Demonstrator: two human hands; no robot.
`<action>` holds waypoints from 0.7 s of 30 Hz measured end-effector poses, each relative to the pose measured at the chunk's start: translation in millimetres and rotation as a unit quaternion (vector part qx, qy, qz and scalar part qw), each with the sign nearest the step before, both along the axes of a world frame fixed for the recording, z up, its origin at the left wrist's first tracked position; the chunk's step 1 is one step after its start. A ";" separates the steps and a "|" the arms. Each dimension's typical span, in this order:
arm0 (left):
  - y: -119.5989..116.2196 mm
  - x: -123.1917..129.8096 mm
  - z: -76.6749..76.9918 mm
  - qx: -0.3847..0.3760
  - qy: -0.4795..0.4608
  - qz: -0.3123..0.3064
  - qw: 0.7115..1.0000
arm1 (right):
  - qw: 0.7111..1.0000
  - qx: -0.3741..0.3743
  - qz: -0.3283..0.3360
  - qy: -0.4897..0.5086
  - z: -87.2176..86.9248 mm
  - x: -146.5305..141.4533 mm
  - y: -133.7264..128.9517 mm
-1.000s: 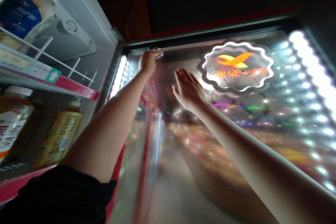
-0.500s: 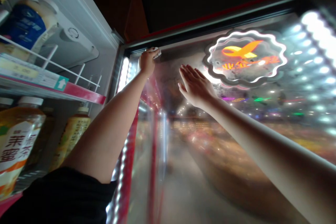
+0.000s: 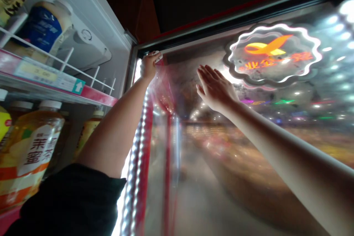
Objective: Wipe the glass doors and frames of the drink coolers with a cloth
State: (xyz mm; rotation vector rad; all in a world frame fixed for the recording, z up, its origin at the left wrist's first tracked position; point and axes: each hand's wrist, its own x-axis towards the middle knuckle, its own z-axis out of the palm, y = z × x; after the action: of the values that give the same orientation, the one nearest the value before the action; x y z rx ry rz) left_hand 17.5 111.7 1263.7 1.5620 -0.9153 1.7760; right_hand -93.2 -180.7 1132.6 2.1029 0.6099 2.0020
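Observation:
My left hand is raised to the upper left corner of a glass door, its fingers closed on a small white cloth or tissue. The cloth lies against the glass just below the dark top frame. My right hand rests flat on the pane, fingers stretched out and holding nothing. It is to the left of a lit scalloped sign with an orange emblem, seen from behind. Glare and reflections blur the glass.
On the left, refrigerator shelves hold a blue-labelled bottle behind a white wire rail and juice bottles below. A strip of bright lights runs along the door's left side. A brown box-like shape stands above.
My left hand has slid left with the cloth, closer to the door's upper left corner. My right hand stays flat on the glass. The view has turned slightly left, showing more of the shelves.

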 end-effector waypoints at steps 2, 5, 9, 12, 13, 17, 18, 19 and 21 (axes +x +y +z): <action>-1.9 1.4 -10.6 0.015 -0.007 -0.009 1.000 | 1.000 -0.005 -0.001 0.003 -0.1 -2.5 -1.1; 5.6 4.0 -22.7 0.039 -0.013 -0.020 0.999 | 1.000 -0.021 0.005 0.005 0.2 -6.3 -1.2; 18.5 6.3 -7.3 0.021 0.018 -0.015 0.999 | 1.000 -0.016 0.005 0.004 -5.2 -5.5 16.9; 18.6 7.8 7.1 -0.014 0.035 0.003 0.999 | 1.000 0.002 0.003 0.013 -15.8 2.2 42.5; 18.2 8.5 6.7 -0.018 0.031 0.009 0.999 | 1.000 0.003 0.004 0.018 -19.5 5.3 50.0; 23.9 12.5 -16.5 0.004 -0.011 0.025 1.000 | 1.000 0.003 0.014 0.014 -28.0 14.7 62.9; 26.5 13.1 -21.7 0.009 -0.017 0.032 0.999 | 1.000 0.001 0.016 0.014 -28.2 15.8 62.4; 28.6 13.3 -24.3 0.011 -0.019 0.040 0.999 | 1.000 -0.001 0.019 0.014 -27.8 16.7 61.1; 29.6 12.8 -19.7 0.004 -0.010 0.055 0.998 | 1.000 -0.005 0.026 0.011 -26.1 17.8 58.3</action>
State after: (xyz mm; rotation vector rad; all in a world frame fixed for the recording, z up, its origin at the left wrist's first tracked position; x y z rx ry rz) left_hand 30.4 141.3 1244.0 1.6306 -0.8630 1.8689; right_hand -75.4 -122.4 1106.4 2.1258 0.6848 2.0017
